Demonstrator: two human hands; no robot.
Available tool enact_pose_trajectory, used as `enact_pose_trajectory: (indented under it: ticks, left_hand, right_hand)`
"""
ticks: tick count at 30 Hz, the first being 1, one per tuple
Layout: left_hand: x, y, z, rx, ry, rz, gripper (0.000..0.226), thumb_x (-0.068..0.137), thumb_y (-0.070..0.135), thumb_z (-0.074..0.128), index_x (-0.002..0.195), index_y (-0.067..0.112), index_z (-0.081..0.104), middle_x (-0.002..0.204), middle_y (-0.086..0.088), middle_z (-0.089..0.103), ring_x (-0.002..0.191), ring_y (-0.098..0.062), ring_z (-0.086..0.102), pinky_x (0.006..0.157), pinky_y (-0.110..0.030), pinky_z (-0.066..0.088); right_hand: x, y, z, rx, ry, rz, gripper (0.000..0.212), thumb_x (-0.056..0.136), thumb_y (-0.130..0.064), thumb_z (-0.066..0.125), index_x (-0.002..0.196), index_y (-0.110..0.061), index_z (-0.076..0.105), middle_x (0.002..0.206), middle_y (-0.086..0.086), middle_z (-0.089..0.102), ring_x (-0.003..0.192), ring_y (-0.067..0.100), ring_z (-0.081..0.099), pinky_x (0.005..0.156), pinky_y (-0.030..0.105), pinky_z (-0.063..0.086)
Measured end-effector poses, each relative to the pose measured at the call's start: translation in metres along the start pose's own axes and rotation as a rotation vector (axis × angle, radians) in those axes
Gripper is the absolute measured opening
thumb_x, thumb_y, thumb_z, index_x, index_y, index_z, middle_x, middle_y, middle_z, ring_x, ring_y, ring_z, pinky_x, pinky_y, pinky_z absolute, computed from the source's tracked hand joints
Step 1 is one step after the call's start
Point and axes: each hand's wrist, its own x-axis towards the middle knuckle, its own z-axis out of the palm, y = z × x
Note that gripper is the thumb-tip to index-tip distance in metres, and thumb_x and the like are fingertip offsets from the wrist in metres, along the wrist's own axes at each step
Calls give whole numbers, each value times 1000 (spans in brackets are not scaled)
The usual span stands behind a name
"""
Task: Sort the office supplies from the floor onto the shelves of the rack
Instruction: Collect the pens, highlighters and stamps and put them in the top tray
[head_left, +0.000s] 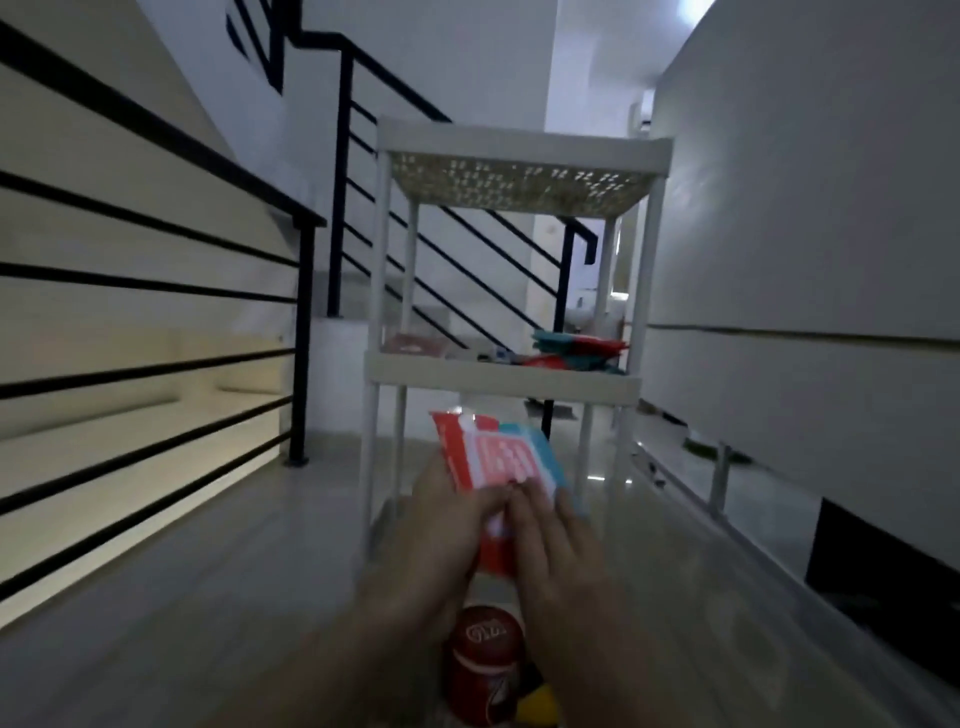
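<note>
While both hands, left (441, 530) and right (550, 540), are holding the red packet (493, 462), it is best going flat onto the rack's (498, 379) middle shelf, beside the other packets (576, 348).

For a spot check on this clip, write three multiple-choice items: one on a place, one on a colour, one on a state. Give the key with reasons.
1. Where does the stack of red and teal packets lie?
A. on the top shelf
B. on the right side of the middle shelf
C. on the stairs

2. What colour is the lid of the jar on the floor below the hands?
A. red
B. green
C. white

3. How is the red, white and teal packet held?
A. lying on the floor
B. left hand alone
C. both hands, with the right hand

Key: 1 B, the stack sits at the shelf's right end. 2 A, the lid shows red. 3 C, fingers of both hands grip its lower edge in front of the rack.
</note>
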Motion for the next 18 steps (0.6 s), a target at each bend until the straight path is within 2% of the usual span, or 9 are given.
enact_pose_trajectory:
  ticks: [1,2,4,7,9,12,14,16,18]
  left_hand:
    - [7,14,7,-36,-57,5,20,90,6,51,97,23,58,91,2,69,82,-11,68,60,-20,56]
    - [13,28,13,-87,-99,11,16,91,7,49,98,18,59,89,-1,69,78,-10,68,58,-18,56]
    - [23,48,21,-167,-115,50,17,94,15,47,103,10,60,90,-5,69,78,-10,68,67,-21,55]
    - [26,57,25,-220,-82,98,17,96,26,43,92,17,57,96,-8,65,96,-17,61,92,-31,47]
    - [22,54,25,-217,-78,91,16,97,27,42,86,22,52,97,-6,64,98,-16,59,97,-33,43]
    - [23,45,23,-160,-52,74,16,98,24,40,86,26,51,106,-7,60,108,-19,55,102,-34,41]
    - [28,40,20,-143,-7,83,15,98,22,40,88,26,51,107,-5,58,115,-20,52,103,-34,40]
    - [33,38,18,-124,38,97,12,96,22,42,99,22,54,115,-5,57,121,-20,49,104,-35,38]
    - [37,37,17,-67,71,123,30,96,23,44,125,19,47,129,-7,53,125,-20,46,108,-38,36]
  right_hand:
    - [19,12,-11,-26,-4,-12,49,74,-11,62,119,5,50,95,16,74,80,31,73,68,33,58]
    - [37,24,-21,-37,-24,-33,57,61,-12,78,111,3,57,94,17,74,79,31,73,59,35,59]
    - [70,49,-37,-72,-47,-61,66,46,-13,87,105,3,63,93,19,73,78,28,73,60,33,58]
    - [117,83,-51,-169,-1,-77,49,51,-9,83,95,5,67,84,20,72,68,28,73,59,34,58]
    - [148,96,-59,-230,-27,-78,43,60,-3,83,97,8,65,81,21,71,62,28,70,55,34,57]
    - [184,107,-57,-281,-187,18,31,93,-3,51,123,4,50,107,20,65,87,30,67,74,35,54]
    - [196,114,-44,-317,-259,11,31,97,-6,40,127,0,45,111,16,63,91,28,64,76,33,51]
    - [201,116,-26,-347,-358,-22,29,97,-8,42,124,-2,45,107,14,63,89,25,64,77,31,53]
    - [201,120,-5,-364,-454,-24,30,95,-12,47,123,-2,46,105,12,63,90,23,65,75,28,52]
